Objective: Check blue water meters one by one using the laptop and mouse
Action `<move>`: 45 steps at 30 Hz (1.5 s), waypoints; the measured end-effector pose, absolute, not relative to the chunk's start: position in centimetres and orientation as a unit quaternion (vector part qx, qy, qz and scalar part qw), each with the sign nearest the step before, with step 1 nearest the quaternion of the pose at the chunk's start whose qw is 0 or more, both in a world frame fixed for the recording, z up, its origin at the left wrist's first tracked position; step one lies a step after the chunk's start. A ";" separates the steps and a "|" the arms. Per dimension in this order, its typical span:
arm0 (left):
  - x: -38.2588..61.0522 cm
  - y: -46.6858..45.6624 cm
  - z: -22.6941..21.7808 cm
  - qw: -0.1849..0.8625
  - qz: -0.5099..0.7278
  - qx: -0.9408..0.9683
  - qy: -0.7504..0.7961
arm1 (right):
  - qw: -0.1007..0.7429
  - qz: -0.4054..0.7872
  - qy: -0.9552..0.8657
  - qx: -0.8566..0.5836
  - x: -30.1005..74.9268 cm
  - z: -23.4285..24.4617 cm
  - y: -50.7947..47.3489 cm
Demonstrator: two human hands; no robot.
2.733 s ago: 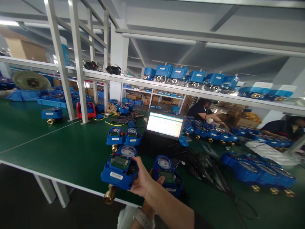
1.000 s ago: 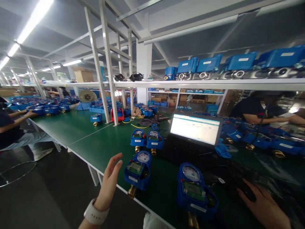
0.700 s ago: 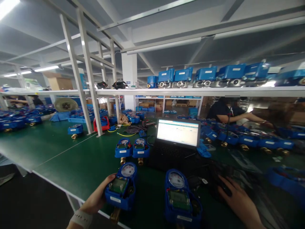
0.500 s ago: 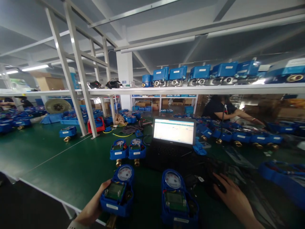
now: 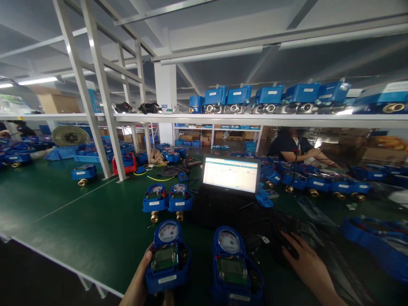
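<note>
— Since half a second ago the left hand point(image 5: 138, 284) has pulled the blue water meter point(image 5: 167, 259) a little nearer and squared it up beside the second meter point(image 5: 234, 267), hasn't it?

— Yes. Its fingers curl round the meter's left side, thumb at the edge, so it has hold of the casing. That meter sits at the near edge of the green surface point(image 5: 79, 221), dial on the far end, small screen nearer.

— And the right hand point(image 5: 304, 265)?

— It lies palm down, fingers loosely spread over a dark mouse-like thing point(image 5: 288, 250) on the black mat, right of the second meter. Whether it grips I cannot tell.

— What about containers?

— Far left, blue trays point(image 5: 76, 156) hold more blue meters; the red tray point(image 5: 124, 163) by the white post also holds something blue. On the overhead shelf point(image 5: 255, 120) stands a row of larger blue-boxed units point(image 5: 270, 97).

— Anything else close?

— Two meters side by side point(image 5: 167, 199) just beyond the held one, and an open laptop point(image 5: 230, 180) with a lit screen. Another person point(image 5: 291, 146) sits at the far right behind a line of meters.
</note>
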State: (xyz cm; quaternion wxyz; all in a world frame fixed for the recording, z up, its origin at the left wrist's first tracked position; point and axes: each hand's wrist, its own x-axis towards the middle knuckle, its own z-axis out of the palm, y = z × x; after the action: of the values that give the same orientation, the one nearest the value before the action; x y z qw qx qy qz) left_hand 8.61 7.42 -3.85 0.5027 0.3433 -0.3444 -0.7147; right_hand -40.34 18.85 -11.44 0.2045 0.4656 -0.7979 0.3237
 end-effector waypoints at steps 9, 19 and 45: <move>8.1 8.0 -3.9 0.496 -0.675 0.371 -0.401 | 0.216 0.317 -0.799 0.463 -40.4 -11.6 19.0; 8.1 7.7 -4.3 0.490 -0.667 0.380 -0.413 | 0.220 0.316 -0.803 0.456 -40.2 -11.3 19.1; 8.4 7.3 -4.0 0.470 -0.686 0.346 -0.436 | 0.214 0.371 -0.785 0.447 -34.4 -7.9 20.7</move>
State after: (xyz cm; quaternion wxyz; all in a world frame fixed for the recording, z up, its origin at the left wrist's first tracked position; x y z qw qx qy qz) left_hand 8.43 7.34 -4.02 0.4697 0.3456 -0.4356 -0.6857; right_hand -34.36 20.74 -7.88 0.2140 0.4468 -0.7854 0.3712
